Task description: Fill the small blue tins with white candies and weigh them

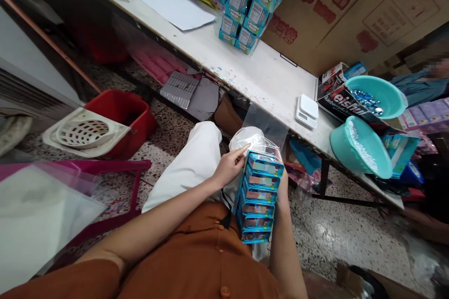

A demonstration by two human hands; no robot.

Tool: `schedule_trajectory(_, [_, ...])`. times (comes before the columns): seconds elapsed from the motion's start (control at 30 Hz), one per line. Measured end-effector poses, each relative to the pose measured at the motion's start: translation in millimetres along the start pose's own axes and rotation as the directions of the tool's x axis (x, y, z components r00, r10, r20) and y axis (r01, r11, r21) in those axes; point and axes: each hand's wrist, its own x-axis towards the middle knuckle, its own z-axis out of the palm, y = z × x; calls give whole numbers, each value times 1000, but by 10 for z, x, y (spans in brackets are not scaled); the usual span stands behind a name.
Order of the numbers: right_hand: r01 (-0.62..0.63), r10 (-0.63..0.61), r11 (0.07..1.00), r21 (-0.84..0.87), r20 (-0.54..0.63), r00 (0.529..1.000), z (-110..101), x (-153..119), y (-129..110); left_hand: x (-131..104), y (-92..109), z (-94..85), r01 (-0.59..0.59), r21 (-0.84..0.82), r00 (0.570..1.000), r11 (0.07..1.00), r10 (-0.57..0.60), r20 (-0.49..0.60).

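A stack of several small blue boxes [261, 195] with window fronts rests on my lap, tilted toward me. Clear plastic film [266, 124] extends past the far end of the stack and looks like a bag around it. My left hand [229, 167] is at the stack's far left corner, its fingers closed on the edge of the clear plastic. Along the right side, my right hand [283, 187] grips the stack; most of its fingers are hidden behind the boxes.
A white table [217, 53] crosses ahead, bearing wrapped blue boxes [245, 14], a white scale [307, 111] and two turquoise basins [356, 149]. To my left are a red bucket [122, 121] and a magenta stool [140, 166] with plastic sheets [38, 215]. Another person's sleeve [410, 86] shows at far right.
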Motion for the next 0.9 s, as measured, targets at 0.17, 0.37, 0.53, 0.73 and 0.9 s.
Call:
schedule_trajectory(0.17, [114,-122,972,-205,-25,992,57,-135,201,-26,-198,10,-193,390,980,901,197,30])
schedule_trajectory(0.37, [256,-271,919,-300,-8,962,69,-155,404,4,-364,-56,-335,611,930,717,357,91])
schedule_trajectory(0.53, [203,-288,879,-431,-141,947,73,-162,424,115,-368,-89,-398,618,864,678,503,6])
schedule_trajectory(0.73, [142,-349,872,-469,-391,852,125,20,391,354,-131,-166,-464,589,842,661,535,63])
schedule_trajectory(0.9, [434,-612,729,-530,-221,759,-45,209,339,421,63,-238,-469,584,865,663,478,153])
